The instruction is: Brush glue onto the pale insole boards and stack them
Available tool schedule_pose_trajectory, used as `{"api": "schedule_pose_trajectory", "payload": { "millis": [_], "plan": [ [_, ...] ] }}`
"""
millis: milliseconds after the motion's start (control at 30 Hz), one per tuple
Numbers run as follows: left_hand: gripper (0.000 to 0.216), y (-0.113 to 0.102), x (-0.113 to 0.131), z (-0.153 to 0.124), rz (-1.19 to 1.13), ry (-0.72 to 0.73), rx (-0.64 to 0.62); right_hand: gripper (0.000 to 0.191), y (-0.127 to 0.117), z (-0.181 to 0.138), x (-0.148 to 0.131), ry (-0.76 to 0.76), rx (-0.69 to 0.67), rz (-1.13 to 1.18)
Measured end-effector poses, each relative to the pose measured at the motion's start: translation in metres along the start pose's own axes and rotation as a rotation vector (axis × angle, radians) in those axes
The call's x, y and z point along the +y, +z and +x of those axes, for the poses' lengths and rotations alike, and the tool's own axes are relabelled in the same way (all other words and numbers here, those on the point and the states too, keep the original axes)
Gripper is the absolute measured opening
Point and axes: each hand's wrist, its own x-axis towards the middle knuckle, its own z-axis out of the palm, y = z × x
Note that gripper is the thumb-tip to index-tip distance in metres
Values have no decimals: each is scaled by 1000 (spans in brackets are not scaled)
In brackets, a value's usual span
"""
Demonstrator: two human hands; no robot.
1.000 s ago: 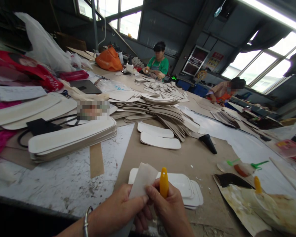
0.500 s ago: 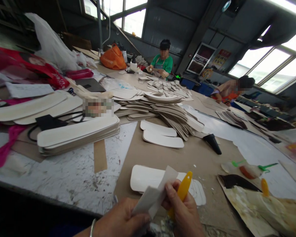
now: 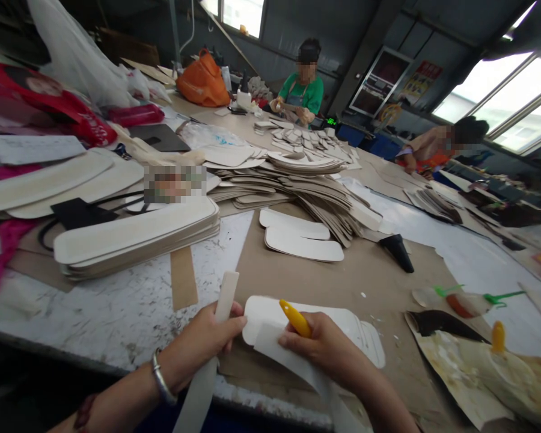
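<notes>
My left hand (image 3: 207, 337) is closed around a narrow white strip (image 3: 227, 294), whose upper end sticks up above the fingers while the rest hangs past the table edge. In my right hand (image 3: 327, 343) is a yellow handle (image 3: 295, 317); its working end is hidden now, though crusted bristles like a glue brush's showed earlier. The same hand pinches a second, wider white strip (image 3: 270, 347) that trails down toward me. This strip overlaps a small fanned pile of rounded white panels (image 3: 261, 310) lying on brown paper just beyond my hands.
Two more white panels (image 3: 304, 243) lie farther in, before large fanned stacks (image 3: 306, 186). A thick panel stack (image 3: 135, 234) stands at left. At right are a black cone-shaped piece (image 3: 397, 251), green-tipped bottles (image 3: 471, 304) and a glue-stained container (image 3: 487, 367). Two people (image 3: 300, 99) work across the table.
My hands have moved apart: the left went left with one strip, while the right keeps the yellow handle and the other strip. The yellow handle now tilts left. The view has shifted slightly.
</notes>
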Motion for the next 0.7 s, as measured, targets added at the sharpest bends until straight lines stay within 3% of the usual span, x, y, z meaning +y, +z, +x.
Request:
{"api": "schedule_pose_trajectory", "payload": {
  "millis": [267, 567, 700],
  "plan": [
    [22, 0, 1, 12, 1, -6, -55, 18, -5, 39, -11, 8, -36, -294],
    [18, 2, 10, 11, 43, -59, -48, 21, -3, 46, -14, 23, -26, -446],
    [22, 4, 9, 16, 52, -16, -51, 22, -4, 47, -13, 13, -15, -499]
  ]
}}
